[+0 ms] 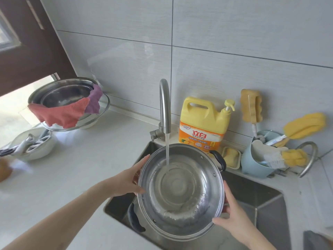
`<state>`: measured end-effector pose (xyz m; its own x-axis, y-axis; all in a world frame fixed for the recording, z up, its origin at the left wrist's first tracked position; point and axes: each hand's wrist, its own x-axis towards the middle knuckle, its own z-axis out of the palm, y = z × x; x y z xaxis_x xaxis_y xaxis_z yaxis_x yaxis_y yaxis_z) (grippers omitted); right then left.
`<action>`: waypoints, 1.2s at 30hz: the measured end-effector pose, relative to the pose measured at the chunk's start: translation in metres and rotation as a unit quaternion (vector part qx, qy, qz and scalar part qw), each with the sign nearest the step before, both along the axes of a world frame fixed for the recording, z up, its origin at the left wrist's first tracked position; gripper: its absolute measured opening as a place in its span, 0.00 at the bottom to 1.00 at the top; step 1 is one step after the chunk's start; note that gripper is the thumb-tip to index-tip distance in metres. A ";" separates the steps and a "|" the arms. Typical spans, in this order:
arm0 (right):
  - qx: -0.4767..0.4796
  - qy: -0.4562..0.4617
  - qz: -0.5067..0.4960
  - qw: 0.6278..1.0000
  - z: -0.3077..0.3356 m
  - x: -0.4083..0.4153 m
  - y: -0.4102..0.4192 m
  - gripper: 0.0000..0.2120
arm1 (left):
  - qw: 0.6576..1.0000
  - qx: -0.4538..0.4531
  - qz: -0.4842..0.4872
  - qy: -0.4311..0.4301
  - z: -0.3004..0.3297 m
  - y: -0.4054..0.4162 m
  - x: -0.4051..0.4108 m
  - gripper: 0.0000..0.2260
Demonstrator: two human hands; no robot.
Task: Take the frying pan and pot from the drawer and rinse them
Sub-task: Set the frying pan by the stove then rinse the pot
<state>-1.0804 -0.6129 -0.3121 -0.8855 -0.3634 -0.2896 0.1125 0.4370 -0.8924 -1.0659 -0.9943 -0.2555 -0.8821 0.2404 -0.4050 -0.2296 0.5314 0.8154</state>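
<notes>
**Steel pot under running tap**

The white stone desk surrounds a dark steel sink. Over the sink, the round stainless-steel pot with black handles tilts under the curved steel tap, water swirling inside. The left hand grips its rim at nine o'clock, the right hand at four o'clock, fingers curled around the edge. A yellow detergent jug stands at twelve o'clock.

The yellow detergent jug bears "立白" in white on its orange label; smaller print is illegible.
</notes>
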 end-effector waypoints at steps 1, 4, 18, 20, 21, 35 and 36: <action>0.000 0.005 0.004 1.000 0.003 0.000 -0.001 0.56 | 1.000 0.002 0.002 0.004 0.001 -0.001 0.002 0.49; -0.005 0.020 -0.001 1.000 0.003 -0.001 -0.001 0.54 | 0.999 0.008 0.015 0.028 0.002 -0.003 0.005 0.49; 0.019 0.198 -0.071 0.977 -0.026 -0.002 -0.011 0.65 | 0.968 -0.001 0.089 0.233 -0.028 -0.003 0.029 0.48; 0.013 0.210 -0.064 0.976 -0.027 0.000 -0.018 0.65 | 0.963 -0.014 0.096 0.253 -0.026 -0.006 0.033 0.49; 0.009 0.215 -0.060 0.975 -0.028 0.001 -0.022 0.65 | 0.959 -0.023 0.095 0.267 -0.025 -0.009 0.036 0.49; 0.014 0.297 -0.024 0.954 -0.062 -0.037 -0.033 0.68 | 0.922 -0.081 0.103 0.364 -0.052 -0.025 0.042 0.47; 0.015 0.297 -0.024 0.954 -0.063 -0.040 -0.032 0.68 | 0.924 -0.075 0.108 0.359 -0.056 -0.024 0.039 0.47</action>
